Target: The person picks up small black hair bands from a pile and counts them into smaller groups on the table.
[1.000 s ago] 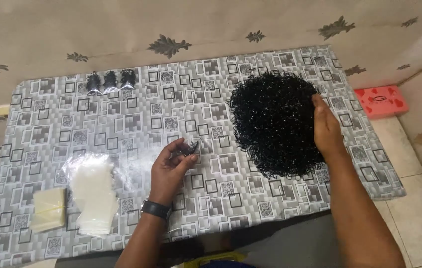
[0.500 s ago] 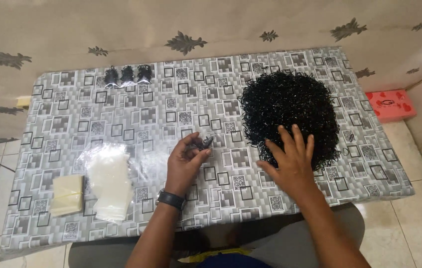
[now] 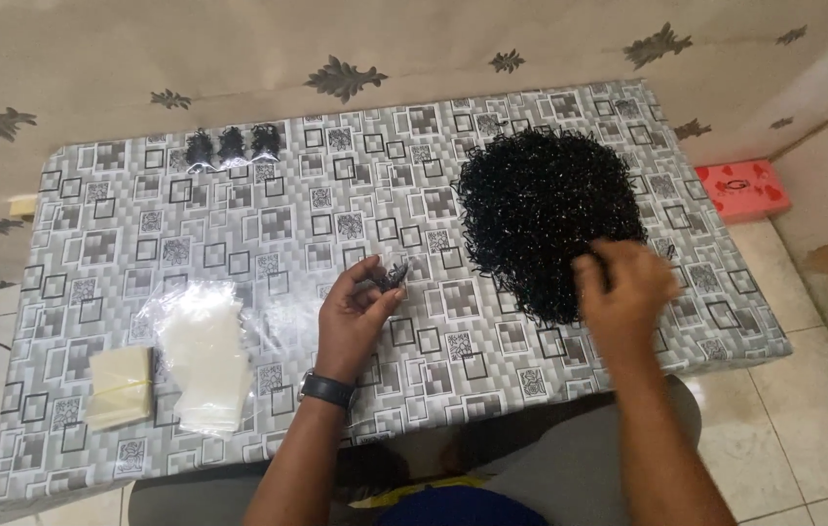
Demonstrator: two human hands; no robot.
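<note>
On the bench (image 3: 239,209), with its grey square-patterned cover, a big heap of small black pieces (image 3: 545,209) lies towards the right side, loose and tangled, glinting here and there. The right hand (image 3: 623,292) is at the near edge of that heap, blurred, its fingers curled down into the pieces; I cannot tell whether they have closed on any. The left hand (image 3: 356,317) rests near the middle of the bench, thumb and fingers pinched together on a small cluster of black pieces (image 3: 393,275).

They look very light and thin, probably springy plastic or wire, and apt to snag on one another, so a pinch from the heap's loose rim should lift a few at a time, while a deep grab would likely drag a clump along.

To the left lie clear plastic bags (image 3: 202,356), limp and slippery-looking, and a banded stack of yellowish bags (image 3: 119,387). At the far edge sit 3 small filled packets (image 3: 232,146), side by side.
</note>
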